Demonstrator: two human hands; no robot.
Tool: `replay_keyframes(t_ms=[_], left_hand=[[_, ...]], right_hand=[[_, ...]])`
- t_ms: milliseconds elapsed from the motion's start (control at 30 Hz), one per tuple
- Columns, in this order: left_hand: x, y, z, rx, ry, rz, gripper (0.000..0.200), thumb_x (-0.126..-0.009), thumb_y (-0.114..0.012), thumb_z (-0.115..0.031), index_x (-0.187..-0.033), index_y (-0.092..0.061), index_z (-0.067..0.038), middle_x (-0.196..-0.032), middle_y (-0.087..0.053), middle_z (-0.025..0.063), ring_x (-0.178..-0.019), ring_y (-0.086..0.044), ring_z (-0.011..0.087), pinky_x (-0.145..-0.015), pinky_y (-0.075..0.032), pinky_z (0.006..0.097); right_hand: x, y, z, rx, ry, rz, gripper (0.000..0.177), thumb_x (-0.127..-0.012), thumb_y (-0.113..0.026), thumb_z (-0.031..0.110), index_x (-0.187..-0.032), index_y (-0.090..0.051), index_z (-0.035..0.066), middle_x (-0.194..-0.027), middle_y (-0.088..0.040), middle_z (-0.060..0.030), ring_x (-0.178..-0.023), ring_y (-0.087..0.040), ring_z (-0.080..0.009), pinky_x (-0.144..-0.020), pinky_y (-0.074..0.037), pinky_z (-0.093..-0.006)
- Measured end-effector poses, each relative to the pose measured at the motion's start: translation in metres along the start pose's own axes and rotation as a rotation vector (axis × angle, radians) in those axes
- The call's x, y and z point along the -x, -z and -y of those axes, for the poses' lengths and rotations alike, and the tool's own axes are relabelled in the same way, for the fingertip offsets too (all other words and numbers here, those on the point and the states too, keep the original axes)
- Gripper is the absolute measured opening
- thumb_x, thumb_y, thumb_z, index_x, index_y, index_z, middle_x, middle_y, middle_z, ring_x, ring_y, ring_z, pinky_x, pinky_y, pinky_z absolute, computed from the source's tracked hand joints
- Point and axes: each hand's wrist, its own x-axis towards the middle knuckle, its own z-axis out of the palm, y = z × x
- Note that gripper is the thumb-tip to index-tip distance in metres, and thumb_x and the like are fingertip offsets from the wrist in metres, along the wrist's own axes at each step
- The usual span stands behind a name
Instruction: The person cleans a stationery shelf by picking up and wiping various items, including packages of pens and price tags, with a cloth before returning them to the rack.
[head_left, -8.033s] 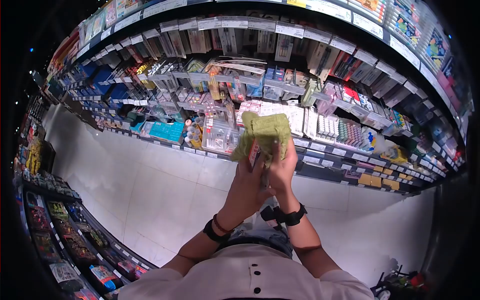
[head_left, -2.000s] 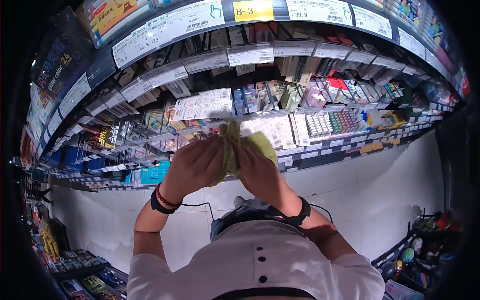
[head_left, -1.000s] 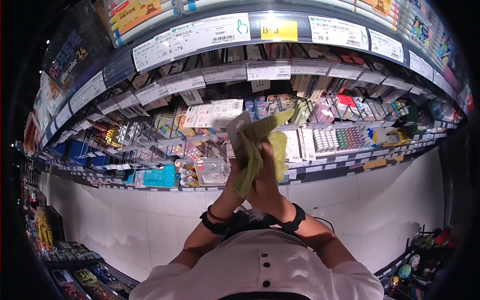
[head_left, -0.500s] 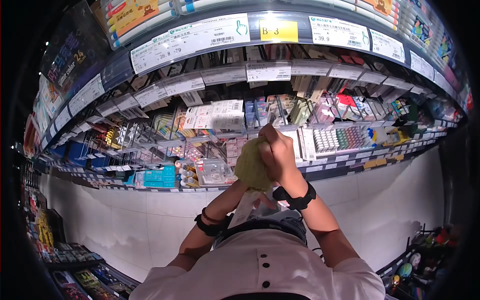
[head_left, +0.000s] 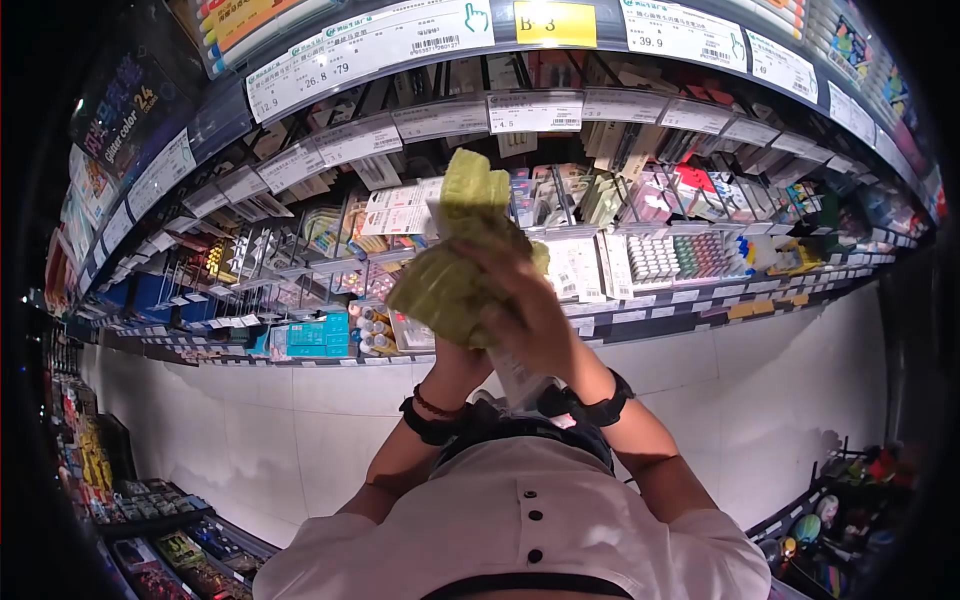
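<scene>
A crumpled yellow-green cloth is spread in front of my chest, and one flap of it sticks up toward the shelf. My right hand is closed on the cloth, slightly blurred by motion. Below the cloth's left side is my left hand, its fingers mostly hidden. A clear and whitish plastic packet juts toward my body between the two wrists, against my left hand. Its contents are too blurred to tell. Both wrists wear black bands.
A curved shelf with price labels and a yellow B-3 tag stands ahead. Small boxed goods fill its tiers, including teal boxes and rows of colored tubes. Pale floor tiles lie below. More racks stand behind on both sides.
The cloth has opened out from a bunched wad and swung up and left. My right hand has turned and moved slightly lower. The packet has shifted up and right.
</scene>
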Motion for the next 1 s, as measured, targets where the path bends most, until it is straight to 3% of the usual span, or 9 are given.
replay_keyframes(t_ms=[67, 167, 333, 500, 600, 667, 733, 833, 1000], left_hand=[[-0.001, 0.016, 0.007, 0.024, -0.117, -0.042, 0.056, -0.089, -0.031, -0.049, -0.132, -0.027, -0.012, -0.128, -0.039, 0.0100, -0.117, -0.040, 0.0260, -0.100, -0.029, 0.0432], [-0.011, 0.020, -0.005, -0.012, -0.135, -0.136, 0.059, -0.088, -0.030, -0.052, -0.130, -0.030, -0.011, -0.126, -0.041, 0.0108, -0.114, -0.043, 0.0253, -0.098, -0.033, 0.0414], [-0.010, 0.015, -0.038, 0.028, 0.005, -0.138, 0.062, -0.087, -0.029, -0.055, -0.130, -0.031, -0.012, -0.126, -0.041, 0.0132, -0.111, -0.045, 0.0278, -0.094, -0.037, 0.0431], [-0.024, 0.007, -0.046, -0.153, -0.321, -0.378, 0.060, -0.087, -0.030, -0.053, -0.127, -0.032, -0.008, -0.118, -0.046, 0.0112, -0.106, -0.049, 0.0240, -0.089, -0.040, 0.0376], [-0.020, 0.008, -0.063, -0.130, -0.391, -0.435, 0.056, -0.089, -0.027, -0.049, -0.126, -0.033, -0.008, -0.115, -0.047, 0.0098, -0.107, -0.047, 0.0195, -0.089, -0.039, 0.0391], [-0.017, 0.013, -0.074, -0.172, -0.381, -0.289, 0.056, -0.088, -0.028, -0.048, -0.125, -0.034, -0.007, -0.116, -0.047, 0.0104, -0.110, -0.045, 0.0204, -0.091, -0.038, 0.0389], [-0.014, 0.019, -0.074, -0.074, -0.286, -0.154, 0.058, -0.087, -0.029, -0.049, -0.126, -0.033, -0.006, -0.117, -0.045, 0.0117, -0.112, -0.044, 0.0222, -0.093, -0.036, 0.0390], [-0.013, 0.002, -0.057, -0.025, -0.206, -0.144, 0.062, -0.086, -0.031, -0.051, -0.128, -0.031, -0.006, -0.122, -0.042, 0.0136, -0.116, -0.041, 0.0246, -0.097, -0.032, 0.0383], [-0.011, -0.028, -0.028, -0.001, -0.046, -0.078, 0.069, -0.084, -0.031, -0.054, -0.132, -0.027, -0.004, -0.132, -0.034, 0.0169, -0.118, -0.038, 0.0278, -0.099, -0.030, 0.0381]], right_hand=[[0.011, -0.025, 0.010, 0.366, -0.027, -0.014, 0.064, -0.071, -0.061, 0.037, -0.115, -0.043, -0.006, -0.131, -0.030, -0.0235, -0.116, -0.029, -0.0497, -0.100, -0.023, -0.0481], [0.014, -0.026, 0.009, 0.320, 0.036, 0.124, 0.065, -0.072, -0.061, 0.041, -0.111, -0.043, -0.007, -0.129, -0.030, -0.0240, -0.111, -0.030, -0.0535, -0.098, -0.025, -0.0517], [0.027, -0.029, 0.011, 0.328, 0.127, 0.134, 0.057, -0.060, -0.070, 0.033, -0.097, -0.050, -0.005, -0.117, -0.041, -0.0219, -0.109, -0.038, -0.0449, -0.091, -0.036, -0.0475], [0.059, -0.037, -0.013, 0.506, 0.396, -0.066, 0.035, -0.053, -0.070, 0.017, -0.077, -0.054, -0.002, -0.080, -0.057, -0.0140, -0.082, -0.056, -0.0314, -0.072, -0.048, -0.0347], [0.070, -0.016, -0.018, 0.082, 0.147, -0.003, 0.019, -0.053, -0.067, 0.006, -0.066, -0.054, -0.001, -0.060, -0.055, -0.0092, -0.058, -0.056, -0.0266, -0.060, -0.048, -0.0290], [0.083, -0.001, -0.024, 0.102, -0.147, -0.112, 0.017, -0.060, -0.063, 0.003, -0.076, -0.057, 0.001, -0.070, -0.057, -0.0071, -0.075, -0.058, -0.0231, -0.064, -0.047, -0.0276], [0.065, 0.004, -0.008, -0.390, -0.338, -0.738, 0.016, -0.069, -0.061, 0.009, -0.074, -0.057, -0.005, -0.070, -0.060, -0.0076, -0.062, -0.057, -0.0150, -0.063, -0.045, -0.0239], [0.044, 0.024, 0.010, -0.517, -0.098, -0.609, 0.044, -0.073, -0.061, 0.023, -0.102, -0.050, -0.008, -0.092, -0.057, -0.0132, -0.085, -0.055, -0.0178, -0.077, -0.042, -0.0288], [0.019, -0.006, 0.023, 0.181, 0.115, 0.158, 0.093, -0.050, -0.077, 0.043, -0.128, -0.038, 0.011, -0.132, -0.031, -0.0186, -0.123, -0.024, -0.0414, -0.100, -0.017, -0.0533]])
